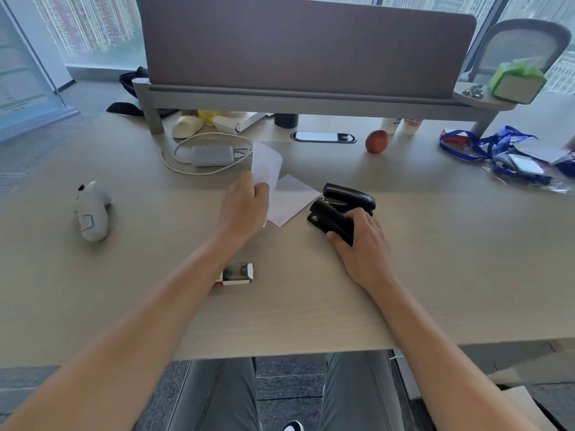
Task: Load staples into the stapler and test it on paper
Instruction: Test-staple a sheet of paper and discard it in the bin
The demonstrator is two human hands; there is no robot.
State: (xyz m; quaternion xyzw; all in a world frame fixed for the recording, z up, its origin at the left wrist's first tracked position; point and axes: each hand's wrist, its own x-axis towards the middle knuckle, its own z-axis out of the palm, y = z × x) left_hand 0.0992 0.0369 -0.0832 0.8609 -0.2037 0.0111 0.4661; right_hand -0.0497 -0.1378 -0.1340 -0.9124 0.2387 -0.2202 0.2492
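My left hand (244, 203) pinches a small white sheet of paper (267, 164) and holds it upright above the desk. A second white sheet (292, 202) lies flat on the desk just right of that hand. My right hand (362, 241) grips a black stapler (331, 220) near its rear end, with its front pointing left toward the flat sheet. A second black stapler (350, 195) lies on the desk right behind it. An open staple box (236, 274) with red print sits on the desk near my left forearm.
A white controller (91, 211) lies at the left. A power bank with a looped cable (211, 155) sits behind the paper. An apple (376, 141) and blue lanyards (497, 147) are at the back right. A grey shelf with a partition (305, 98) spans the back.
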